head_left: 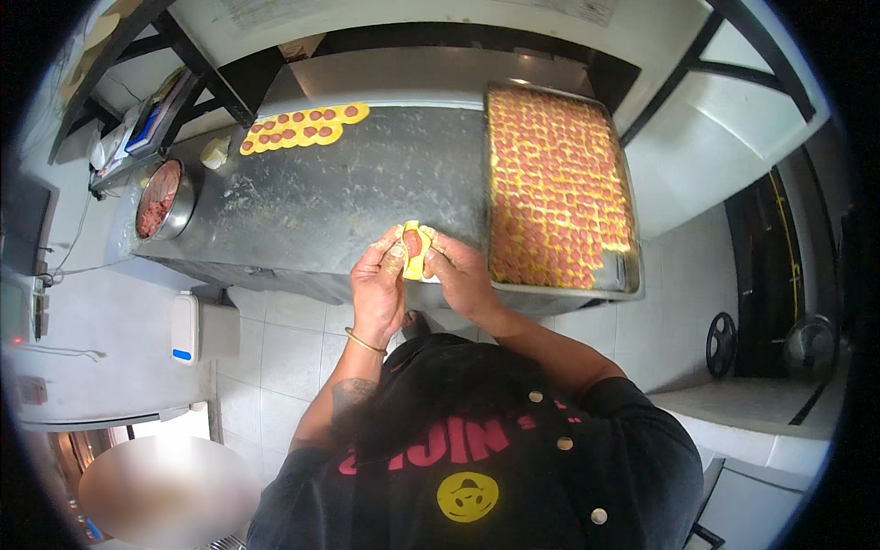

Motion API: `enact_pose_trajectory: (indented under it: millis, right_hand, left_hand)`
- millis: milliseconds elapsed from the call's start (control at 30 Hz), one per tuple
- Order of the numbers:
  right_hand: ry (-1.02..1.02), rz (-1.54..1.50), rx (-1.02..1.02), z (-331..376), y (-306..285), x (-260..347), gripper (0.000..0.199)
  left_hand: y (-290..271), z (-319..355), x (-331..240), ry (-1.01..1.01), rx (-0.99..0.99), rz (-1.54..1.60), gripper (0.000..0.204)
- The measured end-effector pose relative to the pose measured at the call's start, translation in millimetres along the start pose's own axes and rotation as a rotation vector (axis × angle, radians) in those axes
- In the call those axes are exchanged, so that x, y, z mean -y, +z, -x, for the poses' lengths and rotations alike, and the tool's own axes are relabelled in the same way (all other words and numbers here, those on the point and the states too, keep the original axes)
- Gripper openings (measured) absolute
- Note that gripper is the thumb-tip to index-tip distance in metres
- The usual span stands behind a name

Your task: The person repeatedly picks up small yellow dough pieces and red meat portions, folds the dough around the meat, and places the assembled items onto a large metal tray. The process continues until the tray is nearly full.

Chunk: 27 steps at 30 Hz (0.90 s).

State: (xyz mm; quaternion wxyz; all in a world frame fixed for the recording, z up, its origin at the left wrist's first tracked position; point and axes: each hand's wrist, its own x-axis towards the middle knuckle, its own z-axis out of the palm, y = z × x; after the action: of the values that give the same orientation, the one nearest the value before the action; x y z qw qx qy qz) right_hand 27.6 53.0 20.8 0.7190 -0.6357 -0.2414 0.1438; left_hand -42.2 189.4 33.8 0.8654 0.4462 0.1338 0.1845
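In front of my body, over the near edge of the dark worktop (385, 174), I hold a yellow dumpling wrapper (413, 266) with reddish meat filling (412, 243) showing in its middle. My left hand (376, 275) pinches its left side, and my right hand (463, 280) grips its right side, thumbs toward me. At the back left lie two rows of round yellow wrappers (291, 142), each topped with a dab of meat. To the right, a large metal tray (625, 275) carries dense rows of yellow pieces with meat centres (559, 183).
A steel bowl (184, 206) of minced meat (156, 215) stands at the worktop's left end, near a small pale lump (215, 152). Black shelf frames (197, 69) rise at both back corners. On the tiled floor at left stands a white bin (203, 328).
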Motion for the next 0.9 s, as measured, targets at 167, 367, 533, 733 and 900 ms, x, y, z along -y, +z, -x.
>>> enact_pose_trajectory:
  millis: [167, 367, 533, 733, 900]
  right_hand:
    - [0.053, -0.065, -0.044, 55.1, -30.3, 6.3, 0.028]
    - [0.025, -0.379, -0.090, 91.6, -51.0, 6.0, 0.023]
    - [-0.031, -0.181, 0.020, 125.1, -40.2, 44.4, 0.021]
    - [-0.152, 0.159, 0.039, 134.4, -14.3, 58.4, 0.015]
    - [0.067, -0.428, 0.004, 117.2, 31.7, 49.6, 0.012]
  left_hand:
    - [25.1, 48.1, 26.0, 0.132, 0.106, -0.133, 0.016]
    - [42.6, 97.0, 34.2, 0.043, 0.020, -0.015, 0.012]
    - [45.4, 124.5, 14.2, -0.021, 0.044, 0.061, 0.014]
    - [17.5, 141.4, -16.8, -0.077, 0.160, 0.038, 0.019]
    - [-13.7, 143.6, -40.7, 0.014, 0.212, 0.097, 0.013]
